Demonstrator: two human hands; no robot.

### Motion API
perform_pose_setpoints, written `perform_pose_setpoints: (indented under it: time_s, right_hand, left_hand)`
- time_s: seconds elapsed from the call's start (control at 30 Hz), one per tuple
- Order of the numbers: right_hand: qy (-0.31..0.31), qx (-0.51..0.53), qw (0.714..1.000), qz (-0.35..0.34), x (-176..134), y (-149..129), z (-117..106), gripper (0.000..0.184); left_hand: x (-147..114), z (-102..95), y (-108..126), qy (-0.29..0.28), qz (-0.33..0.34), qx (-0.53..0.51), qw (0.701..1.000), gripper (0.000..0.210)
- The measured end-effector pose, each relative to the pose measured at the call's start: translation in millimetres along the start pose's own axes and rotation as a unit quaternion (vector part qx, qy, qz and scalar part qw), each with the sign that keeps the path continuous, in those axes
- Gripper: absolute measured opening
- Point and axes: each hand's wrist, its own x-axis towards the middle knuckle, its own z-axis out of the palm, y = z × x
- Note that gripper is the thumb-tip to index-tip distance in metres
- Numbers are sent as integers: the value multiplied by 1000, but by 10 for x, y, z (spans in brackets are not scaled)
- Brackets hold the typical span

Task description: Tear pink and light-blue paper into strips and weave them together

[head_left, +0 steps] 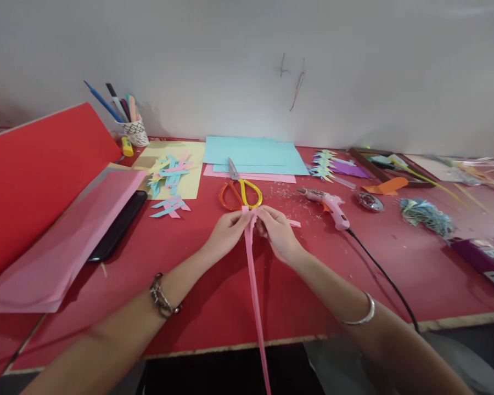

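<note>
Well, both hands are pinching a pink paper strip (253,274) up top, left hand (230,229) and right hand (280,235) close together, its length trailing past the red table's (206,312) front edge. Scissors (234,174) lie just beyond; rightward, a pink glue gun (332,206); farther back, blue sheets (247,151).

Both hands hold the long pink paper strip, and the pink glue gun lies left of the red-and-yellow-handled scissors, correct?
Not quite: the head view shows the pink glue gun right of the red-and-yellow-handled metal scissors. The left hand and right hand do hold the long pink paper strip.
</note>
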Motion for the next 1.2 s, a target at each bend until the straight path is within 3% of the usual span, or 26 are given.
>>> perform_pose_setpoints:
  time_s: [0.33, 0.5, 0.73, 0.93, 1.07, 1.2]
  right_hand:
    - [-49, -88, 995, 16, -4, -38, -1, 27]
    - [-36, -106, 994, 1, -8, -10, -1, 29]
    - [17, -45, 999, -25, 2, -16, -15, 28]
    - [-26, -54, 998, 13, -3, -25, -10, 31]
    - [-48, -69, 996, -3, 5, 1, -13, 30]
    - [-37, -81, 996, -22, 11, 25, -22, 30]
  left_hand:
    - [-2, 4, -43, 10, 2, 32, 999, 33]
    - [-11, -20, -47, 100, 0, 45, 994, 35]
    - [-26, 2, -8, -4, -10, 25, 1000, 34]
    - [-27, 25, -18, -24, 1, 5, 1000, 35]
    - [-37, 19, -17, 11, -1, 20, 1000, 32]
    - [-44, 7, -10, 80, -1, 34, 996, 33]
